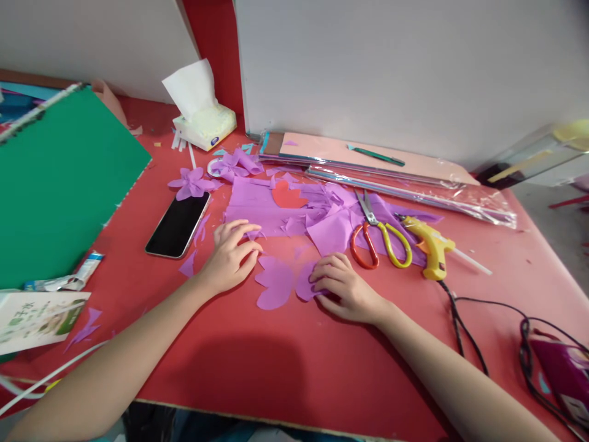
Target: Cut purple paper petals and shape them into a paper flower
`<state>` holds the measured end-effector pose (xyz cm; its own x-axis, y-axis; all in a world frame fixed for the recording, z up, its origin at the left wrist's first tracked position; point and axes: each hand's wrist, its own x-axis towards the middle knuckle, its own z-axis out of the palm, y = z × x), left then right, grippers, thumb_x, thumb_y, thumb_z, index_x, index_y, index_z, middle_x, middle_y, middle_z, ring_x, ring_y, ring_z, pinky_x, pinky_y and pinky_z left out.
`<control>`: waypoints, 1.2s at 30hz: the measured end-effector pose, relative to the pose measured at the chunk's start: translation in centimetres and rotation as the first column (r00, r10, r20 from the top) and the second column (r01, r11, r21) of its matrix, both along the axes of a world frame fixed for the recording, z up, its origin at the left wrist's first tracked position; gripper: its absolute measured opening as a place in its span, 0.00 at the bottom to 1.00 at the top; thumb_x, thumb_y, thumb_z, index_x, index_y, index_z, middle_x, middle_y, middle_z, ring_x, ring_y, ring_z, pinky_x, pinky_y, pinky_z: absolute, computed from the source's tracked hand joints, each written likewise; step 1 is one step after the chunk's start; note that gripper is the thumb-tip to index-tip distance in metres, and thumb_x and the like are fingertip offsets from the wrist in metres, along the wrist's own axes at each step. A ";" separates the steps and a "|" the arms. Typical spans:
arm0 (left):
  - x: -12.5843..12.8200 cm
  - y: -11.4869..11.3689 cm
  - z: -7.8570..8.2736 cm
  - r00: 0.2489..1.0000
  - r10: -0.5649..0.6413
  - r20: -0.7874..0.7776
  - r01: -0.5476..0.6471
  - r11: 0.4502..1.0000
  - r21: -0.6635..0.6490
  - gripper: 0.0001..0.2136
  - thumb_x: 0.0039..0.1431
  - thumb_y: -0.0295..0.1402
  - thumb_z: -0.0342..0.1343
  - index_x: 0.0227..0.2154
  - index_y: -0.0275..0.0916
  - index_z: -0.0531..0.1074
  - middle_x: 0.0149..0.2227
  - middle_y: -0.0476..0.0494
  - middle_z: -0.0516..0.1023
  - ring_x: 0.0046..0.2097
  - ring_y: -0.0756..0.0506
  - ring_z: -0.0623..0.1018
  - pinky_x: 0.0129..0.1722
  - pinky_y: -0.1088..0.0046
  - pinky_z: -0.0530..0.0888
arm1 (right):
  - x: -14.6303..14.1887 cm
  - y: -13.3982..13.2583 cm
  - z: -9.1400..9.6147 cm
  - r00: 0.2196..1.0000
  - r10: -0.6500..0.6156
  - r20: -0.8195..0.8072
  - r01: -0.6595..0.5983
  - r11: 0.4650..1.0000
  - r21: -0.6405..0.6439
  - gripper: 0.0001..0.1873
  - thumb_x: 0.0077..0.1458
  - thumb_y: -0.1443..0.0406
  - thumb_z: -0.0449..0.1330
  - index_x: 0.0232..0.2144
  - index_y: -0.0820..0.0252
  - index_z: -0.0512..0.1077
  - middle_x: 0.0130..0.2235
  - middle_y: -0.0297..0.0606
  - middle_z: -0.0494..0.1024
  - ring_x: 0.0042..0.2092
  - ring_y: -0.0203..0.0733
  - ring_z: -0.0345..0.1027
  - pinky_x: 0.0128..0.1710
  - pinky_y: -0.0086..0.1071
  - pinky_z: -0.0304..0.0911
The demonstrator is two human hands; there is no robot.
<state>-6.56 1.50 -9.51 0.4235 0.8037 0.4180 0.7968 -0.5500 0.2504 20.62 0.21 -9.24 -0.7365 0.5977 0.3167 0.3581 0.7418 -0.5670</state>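
My left hand lies on the red table, fingers curled loosely, fingertips touching the edge of a purple paper sheet. My right hand rests with bent fingers on purple heart-shaped paper cutouts, pressing their right edge. A red heart cutout lies on the purple scraps beyond. Orange and yellow scissors lie just right of my right hand, and a yellow glue gun lies past them.
A black phone lies left of my left hand. A green sheet covers the left side. A tissue box and purple paper flowers sit behind. Wrapped paper packs lie at the back; black cords trail right.
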 end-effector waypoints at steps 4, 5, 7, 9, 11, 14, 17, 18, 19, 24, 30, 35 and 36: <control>0.0 0.0 0.0 1.000 0.013 -0.010 -0.013 1.000 -0.004 0.07 0.54 0.27 0.49 0.28 0.40 0.72 0.47 0.42 0.70 0.52 0.39 0.63 0.49 0.54 0.60 | -0.1 -0.5 -0.1 0.937 -0.287 -0.197 0.205 0.913 -0.353 0.05 0.51 0.69 0.55 0.32 0.56 0.64 0.29 0.33 0.72 0.33 0.37 0.68 0.38 0.35 0.64; 0.0 0.0 0.0 1.000 0.013 -0.012 -0.013 1.000 -0.006 0.07 0.54 0.27 0.49 0.28 0.40 0.72 0.47 0.42 0.70 0.52 0.39 0.63 0.49 0.54 0.60 | -0.2 -0.7 -0.2 0.905 -0.373 -0.206 0.255 0.862 -0.438 0.06 0.51 0.68 0.55 0.34 0.56 0.63 0.30 0.34 0.72 0.32 0.36 0.68 0.35 0.33 0.65; 0.0 0.0 0.0 1.000 0.014 -0.014 -0.014 1.000 -0.011 0.07 0.54 0.27 0.49 0.28 0.40 0.72 0.47 0.42 0.70 0.52 0.39 0.63 0.49 0.54 0.60 | -0.4 -0.9 -0.3 0.859 -0.474 -0.193 0.313 0.785 -0.535 0.10 0.51 0.66 0.56 0.38 0.55 0.61 0.34 0.35 0.72 0.33 0.37 0.69 0.31 0.30 0.66; 0.0 0.0 0.0 1.000 0.016 -0.016 -0.017 1.000 -0.015 0.07 0.54 0.27 0.49 0.28 0.40 0.72 0.47 0.42 0.70 0.52 0.39 0.63 0.49 0.54 0.60 | -0.6 -1.1 -0.4 0.846 -0.513 -0.144 0.378 0.768 -0.518 0.14 0.49 0.65 0.57 0.40 0.55 0.60 0.37 0.37 0.72 0.34 0.37 0.69 0.32 0.31 0.66; 0.0 0.0 0.0 1.000 0.018 -0.018 -0.018 1.000 -0.017 0.07 0.54 0.27 0.49 0.28 0.40 0.72 0.47 0.42 0.70 0.52 0.39 0.63 0.49 0.54 0.60 | -0.8 -1.3 -0.5 0.844 -0.533 -0.057 0.466 0.782 -0.413 0.17 0.47 0.65 0.58 0.41 0.55 0.61 0.36 0.38 0.73 0.33 0.38 0.69 0.33 0.32 0.66; 0.0 0.0 0.0 1.000 0.015 -0.020 -0.015 1.000 -0.017 0.07 0.54 0.27 0.49 0.28 0.40 0.72 0.47 0.42 0.70 0.52 0.39 0.63 0.49 0.54 0.60 | -0.9 -1.3 -0.8 0.853 -0.522 0.032 0.516 0.830 -0.212 0.17 0.46 0.66 0.57 0.41 0.55 0.62 0.33 0.38 0.74 0.34 0.42 0.68 0.32 0.34 0.66; 0.1 -0.1 0.0 1.000 0.011 -0.014 -0.012 1.000 -0.014 0.07 0.54 0.26 0.49 0.28 0.40 0.72 0.47 0.42 0.70 0.52 0.39 0.63 0.49 0.53 0.60 | -0.9 -1.3 -1.2 0.858 -0.510 0.057 0.513 0.854 -0.087 0.18 0.47 0.66 0.57 0.43 0.56 0.62 0.33 0.39 0.74 0.35 0.44 0.68 0.32 0.35 0.65; 0.1 -0.1 0.0 1.000 0.012 -0.008 -0.012 1.000 -0.010 0.06 0.53 0.26 0.49 0.28 0.40 0.72 0.47 0.42 0.70 0.52 0.39 0.63 0.49 0.53 0.60 | -0.9 -1.3 -1.4 0.855 -0.516 0.056 0.519 0.852 -0.067 0.19 0.47 0.65 0.57 0.44 0.56 0.61 0.33 0.39 0.73 0.34 0.43 0.67 0.32 0.36 0.65; 0.2 -0.2 0.0 1.000 0.009 0.000 -0.009 1.000 -0.007 0.06 0.53 0.26 0.50 0.28 0.40 0.72 0.47 0.43 0.70 0.52 0.39 0.63 0.50 0.53 0.60 | -0.9 -1.2 -1.5 0.850 -0.524 0.049 0.526 0.849 -0.049 0.20 0.47 0.65 0.57 0.45 0.56 0.60 0.33 0.39 0.73 0.33 0.43 0.67 0.33 0.36 0.64; 0.6 -1.0 0.4 0.989 -0.148 -0.004 0.148 0.986 -0.072 0.08 0.51 0.32 0.54 0.35 0.41 0.73 0.50 0.41 0.67 0.55 0.37 0.60 0.52 0.52 0.58 | -0.9 -1.2 -1.0 0.874 -0.486 -0.004 0.483 0.870 0.101 0.18 0.50 0.65 0.56 0.45 0.57 0.60 0.39 0.44 0.72 0.40 0.47 0.65 0.39 0.41 0.60; 0.8 -1.4 0.7 0.937 -0.341 -0.080 0.326 0.932 -0.158 0.13 0.51 0.37 0.56 0.41 0.47 0.72 0.54 0.42 0.64 0.57 0.35 0.57 0.53 0.49 0.55 | -1.3 -1.4 0.2 0.982 -0.106 0.159 0.078 0.982 0.169 0.14 0.54 0.65 0.54 0.44 0.58 0.66 0.45 0.43 0.73 0.48 0.47 0.63 0.48 0.46 0.48; 0.8 -1.4 0.7 0.939 -0.335 -0.076 0.321 0.935 -0.149 0.10 0.52 0.36 0.55 0.38 0.46 0.74 0.53 0.44 0.67 0.56 0.36 0.58 0.53 0.50 0.55 | -1.3 -1.3 0.2 0.971 -0.128 0.204 0.099 0.985 0.144 0.12 0.54 0.65 0.52 0.41 0.59 0.68 0.45 0.44 0.73 0.49 0.47 0.63 0.49 0.45 0.47; 0.8 -1.4 0.7 0.941 -0.330 -0.075 0.318 0.937 -0.142 0.10 0.51 0.35 0.55 0.37 0.46 0.74 0.52 0.44 0.68 0.56 0.36 0.59 0.53 0.51 0.56 | -1.3 -1.3 0.1 0.970 -0.129 0.207 0.101 0.985 0.141 0.12 0.54 0.65 0.52 0.41 0.60 0.69 0.46 0.44 0.73 0.49 0.47 0.63 0.49 0.45 0.47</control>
